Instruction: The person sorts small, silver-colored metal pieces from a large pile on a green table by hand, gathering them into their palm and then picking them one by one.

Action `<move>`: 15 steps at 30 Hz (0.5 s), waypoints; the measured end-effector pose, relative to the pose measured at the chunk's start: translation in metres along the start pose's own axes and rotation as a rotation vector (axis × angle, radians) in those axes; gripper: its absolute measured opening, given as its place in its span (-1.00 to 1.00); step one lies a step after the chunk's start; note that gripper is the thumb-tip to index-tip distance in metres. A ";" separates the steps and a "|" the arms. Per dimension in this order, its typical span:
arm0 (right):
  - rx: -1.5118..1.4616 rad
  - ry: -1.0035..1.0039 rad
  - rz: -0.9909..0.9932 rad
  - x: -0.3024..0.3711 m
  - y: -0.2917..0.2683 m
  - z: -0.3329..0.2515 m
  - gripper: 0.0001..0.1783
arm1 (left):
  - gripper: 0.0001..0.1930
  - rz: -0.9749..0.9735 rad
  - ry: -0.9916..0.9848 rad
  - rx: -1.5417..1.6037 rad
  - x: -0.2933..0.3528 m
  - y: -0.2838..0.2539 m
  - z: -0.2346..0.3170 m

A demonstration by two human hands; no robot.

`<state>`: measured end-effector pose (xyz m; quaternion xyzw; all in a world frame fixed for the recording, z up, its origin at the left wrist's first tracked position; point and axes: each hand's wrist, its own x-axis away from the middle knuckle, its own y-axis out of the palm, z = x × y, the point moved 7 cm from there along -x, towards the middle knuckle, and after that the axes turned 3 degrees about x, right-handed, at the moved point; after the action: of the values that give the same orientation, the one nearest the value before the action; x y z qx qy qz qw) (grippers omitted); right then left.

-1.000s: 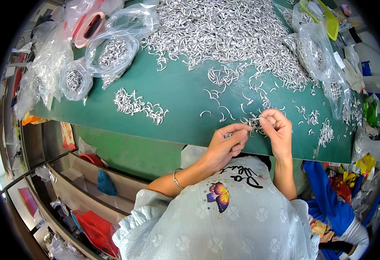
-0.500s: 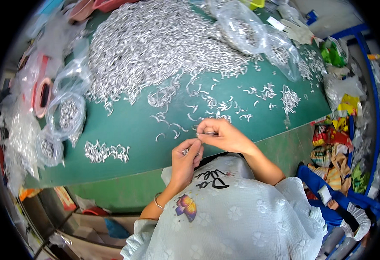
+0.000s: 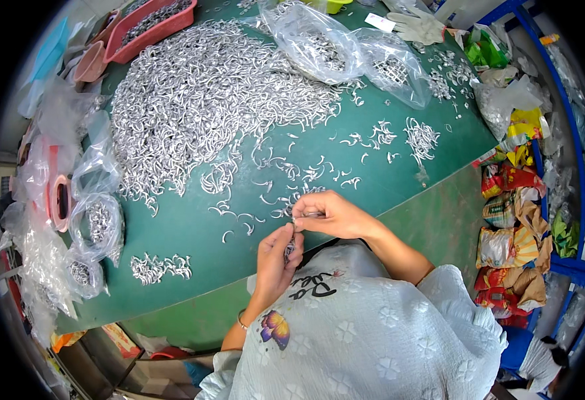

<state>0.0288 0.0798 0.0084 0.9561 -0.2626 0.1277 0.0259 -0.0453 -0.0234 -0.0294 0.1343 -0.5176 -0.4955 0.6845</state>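
Clear plastic bags (image 3: 94, 175) are sitting on the left of the green table (image 3: 189, 232); rightward, a heap of silvery curved pieces (image 3: 196, 100) is lying. Our left hand (image 3: 278, 259) is cupping several such pieces; our right hand (image 3: 332, 215) is bending narrow beside it, its grip unclear to us.

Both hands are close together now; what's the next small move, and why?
Perhaps curl the left hand slightly tighter around its curved silver pieces: some show uncovered in its grip, and the right hand is close against it, so one might slip.
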 end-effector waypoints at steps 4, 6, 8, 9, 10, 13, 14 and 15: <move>0.091 -0.067 0.017 0.003 0.002 -0.019 -0.91 | -0.76 0.021 -0.011 0.090 0.001 0.006 0.000; 0.056 -0.088 0.007 0.003 0.004 -0.022 -0.91 | -0.68 0.022 -0.011 0.125 0.001 0.008 0.000; -0.251 -0.113 0.052 0.001 0.007 -0.012 -0.92 | -0.61 -0.085 -0.020 0.275 -0.002 0.005 0.002; -0.217 -0.080 0.070 0.001 0.005 -0.007 -0.91 | -0.57 -0.142 -0.027 0.355 -0.001 0.004 0.000; -0.262 -0.052 0.013 0.000 0.006 -0.008 -0.91 | -0.55 -0.082 -0.024 0.380 -0.002 0.001 0.001; -0.321 -0.065 0.001 -0.003 0.010 -0.013 -0.91 | -0.51 -0.152 -0.033 0.489 -0.002 -0.001 0.004; -0.303 -0.066 0.008 -0.003 0.010 -0.013 -0.91 | -0.51 -0.086 -0.028 0.482 -0.001 -0.006 0.001; -0.283 -0.066 0.020 -0.004 0.008 -0.013 -0.91 | -0.51 -0.024 -0.028 0.473 0.003 0.003 0.007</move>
<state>0.0185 0.0763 0.0202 0.9439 -0.2882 0.0580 0.1504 -0.0501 -0.0222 -0.0226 0.2903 -0.6273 -0.3704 0.6205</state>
